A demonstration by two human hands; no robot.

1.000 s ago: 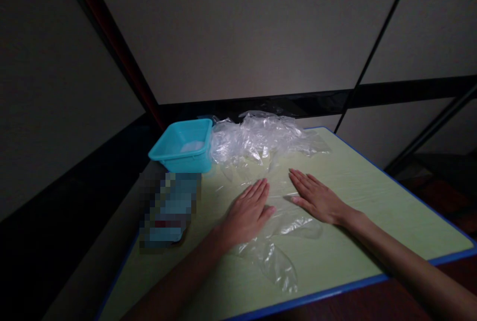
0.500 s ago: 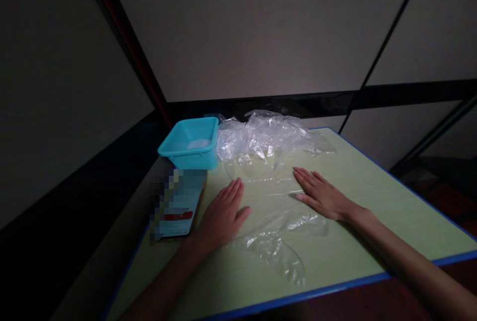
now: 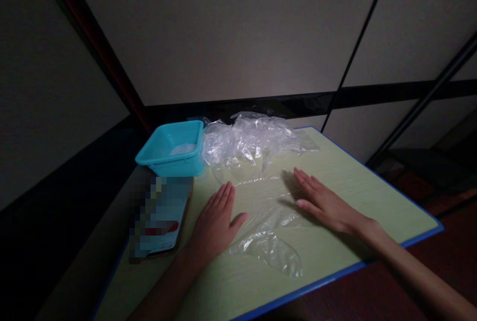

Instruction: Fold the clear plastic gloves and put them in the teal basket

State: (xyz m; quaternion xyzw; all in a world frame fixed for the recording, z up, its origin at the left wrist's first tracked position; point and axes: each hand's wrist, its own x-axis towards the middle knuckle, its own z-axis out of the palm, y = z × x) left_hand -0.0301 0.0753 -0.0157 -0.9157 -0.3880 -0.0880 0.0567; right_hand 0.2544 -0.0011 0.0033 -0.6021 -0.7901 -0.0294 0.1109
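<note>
A thin clear plastic bag (image 3: 270, 249) lies spread on the pale green table, with rounded, wrinkled ends toward me. My left hand (image 3: 214, 224) rests palm down at the bag's left edge, fingers stretched out and thumb apart. On the other side, my right hand (image 3: 324, 201) is open and flat, its fingers pointing toward the far left. A shadow under it suggests it is slightly raised above the surface. Neither hand grips anything. Beyond the hands sits a heap of crumpled clear plastic (image 3: 249, 137).
A turquoise plastic basket (image 3: 175, 167) with something whitish inside stands at the back left. In front of it lies a phone-like flat object (image 3: 164, 221), partly blurred out. The table (image 3: 372, 201) has a blue edge, and panelled walls (image 3: 238, 33) rise behind.
My view has turned a little to the right. My right hand has lifted slightly off the bag, and the bag's right-hand end has shifted left. My left hand stays flat.
</note>
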